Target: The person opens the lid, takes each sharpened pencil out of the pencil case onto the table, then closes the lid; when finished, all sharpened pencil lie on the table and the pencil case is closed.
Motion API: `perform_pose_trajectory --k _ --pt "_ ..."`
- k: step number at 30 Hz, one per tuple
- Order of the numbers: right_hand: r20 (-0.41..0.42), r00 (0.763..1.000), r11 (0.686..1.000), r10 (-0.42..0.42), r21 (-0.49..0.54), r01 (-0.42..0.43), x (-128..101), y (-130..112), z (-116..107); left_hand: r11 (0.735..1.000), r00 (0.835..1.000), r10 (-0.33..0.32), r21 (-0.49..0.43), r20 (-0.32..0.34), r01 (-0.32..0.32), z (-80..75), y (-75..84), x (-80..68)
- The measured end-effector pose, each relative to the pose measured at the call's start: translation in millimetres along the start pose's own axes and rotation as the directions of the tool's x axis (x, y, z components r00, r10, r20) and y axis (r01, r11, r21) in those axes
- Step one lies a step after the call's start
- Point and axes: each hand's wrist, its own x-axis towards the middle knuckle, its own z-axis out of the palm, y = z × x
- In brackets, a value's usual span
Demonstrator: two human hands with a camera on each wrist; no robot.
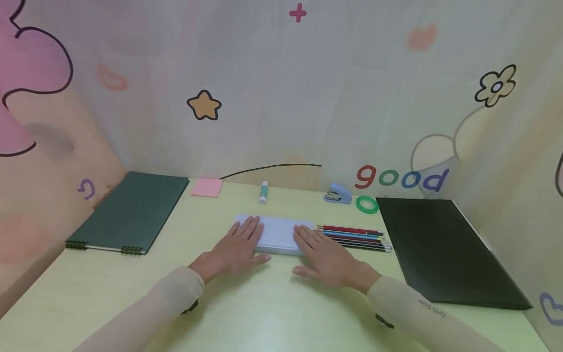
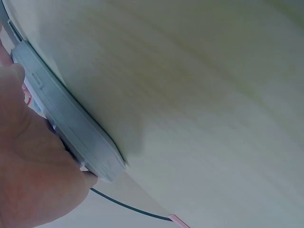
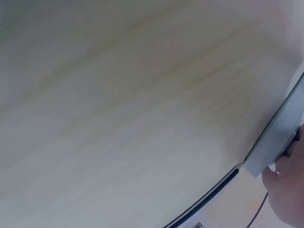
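Note:
A flat, pale lavender plastic case (image 1: 278, 235) lies lengthwise across the middle of the table. My left hand (image 1: 239, 247) rests on its left end, fingers straight on top and thumb at the near side. On the right end lies my right hand (image 1: 323, 254), also with straight fingers, its thumb pointing inward. In the left wrist view the side wall of the case (image 2: 71, 114) shows a small latch-like tab. The right wrist view catches one end of the case (image 3: 275, 137) under the fingers. Beside my right hand lie several pencils (image 1: 356, 238) in a row.
At the left is a dark green spiral-bound book (image 1: 132, 212), at the right a black flat folder (image 1: 444, 252). Along the back lie pink sticky notes (image 1: 207, 187), a glue stick (image 1: 263, 192), a blue stapler (image 1: 337, 194) and a green tape roll (image 1: 367, 205). A printed curtain (image 1: 272, 98) hangs behind.

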Motion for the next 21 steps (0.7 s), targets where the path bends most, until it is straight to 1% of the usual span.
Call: perform_pose_trajectory --k 8,15,21 --pt "0.007 1.000 1.000 0.009 0.004 -0.009 3.1 -0.7 1.3 1.000 1.000 0.007 -0.014 -0.003 -0.007 -0.4 -0.1 -1.8" --pt "0.022 0.999 0.999 0.031 0.014 -0.031 2.8 -1.0 -0.1 1.000 1.000 0.002 0.023 0.000 -0.002 -1.6 1.2 -0.6" --pt "0.020 0.999 0.999 0.034 0.021 -0.035 2.9 -0.5 -1.3 1.000 1.000 0.001 0.016 -0.011 -0.001 -2.8 0.8 -0.9"
